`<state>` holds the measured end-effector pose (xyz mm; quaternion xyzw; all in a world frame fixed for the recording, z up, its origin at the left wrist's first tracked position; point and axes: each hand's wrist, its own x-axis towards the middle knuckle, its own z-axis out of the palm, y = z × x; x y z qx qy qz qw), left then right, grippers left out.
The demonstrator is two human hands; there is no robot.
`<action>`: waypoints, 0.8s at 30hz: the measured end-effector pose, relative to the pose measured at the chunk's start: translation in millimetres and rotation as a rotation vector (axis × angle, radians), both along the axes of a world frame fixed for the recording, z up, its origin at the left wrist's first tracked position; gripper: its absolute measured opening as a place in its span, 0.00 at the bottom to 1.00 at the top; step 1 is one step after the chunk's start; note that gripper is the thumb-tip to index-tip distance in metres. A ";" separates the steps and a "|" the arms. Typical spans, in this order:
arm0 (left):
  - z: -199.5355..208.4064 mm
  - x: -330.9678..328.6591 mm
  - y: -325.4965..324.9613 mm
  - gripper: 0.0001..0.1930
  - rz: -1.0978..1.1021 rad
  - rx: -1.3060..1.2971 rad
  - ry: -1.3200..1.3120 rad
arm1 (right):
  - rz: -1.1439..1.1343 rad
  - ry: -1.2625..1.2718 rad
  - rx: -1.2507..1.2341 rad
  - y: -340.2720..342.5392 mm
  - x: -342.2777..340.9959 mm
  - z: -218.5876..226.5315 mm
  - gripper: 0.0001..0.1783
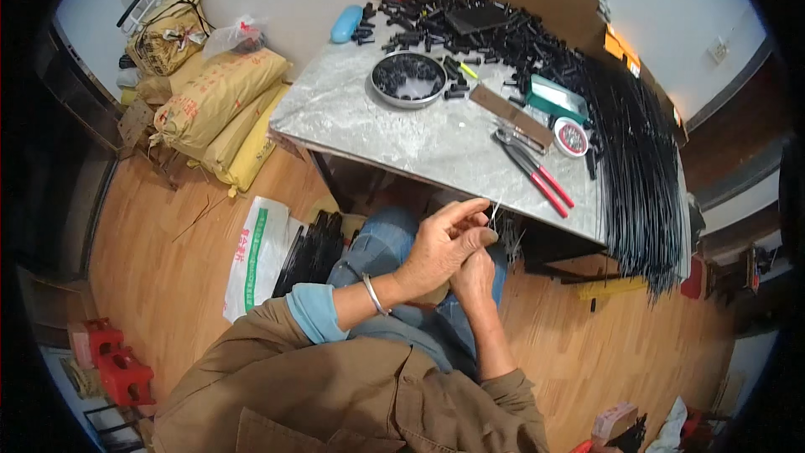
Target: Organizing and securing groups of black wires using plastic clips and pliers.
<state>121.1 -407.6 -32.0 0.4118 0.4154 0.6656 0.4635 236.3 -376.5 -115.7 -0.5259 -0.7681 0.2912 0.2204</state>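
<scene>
My left hand (pixel 443 245), with a silver bangle at its wrist, is over my lap near the table's front edge. Its thumb and fingers close around a few thin whitish strands (pixel 495 213) that poke out by the fingertips. Pressed against it from below, my right hand (pixel 475 275) is closed, its fingertips mostly hidden behind the left. The nearest tool is a pair of red-handled pliers (pixel 539 176), lying at the table's front edge. Behind the pliers lies a flat brown bar (pixel 511 114), with a small round tub (pixel 572 137) beside it.
On the grey table (pixel 335 109) are a metal bowl (pixel 376 91), a heap of black bolt-like pieces (pixel 428 25), a green tray (pixel 545 106) and a blue case (pixel 346 23). Long black rods (pixel 641 176) overhang the right edge. Yellow sacks (pixel 222 105) are piled at left.
</scene>
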 end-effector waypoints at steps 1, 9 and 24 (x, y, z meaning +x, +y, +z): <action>2.5 -8.0 -1.7 0.15 -0.008 0.081 0.150 | -0.005 -0.004 -0.017 1.7 -2.7 0.3 0.21; 9.5 -44.1 11.4 0.11 -0.100 0.102 0.316 | -0.005 0.402 -0.078 -2.1 -10.7 48.8 0.15; 3.8 -58.2 23.5 0.13 -0.686 -0.030 0.170 | 0.352 0.879 -0.484 15.4 15.0 83.6 0.06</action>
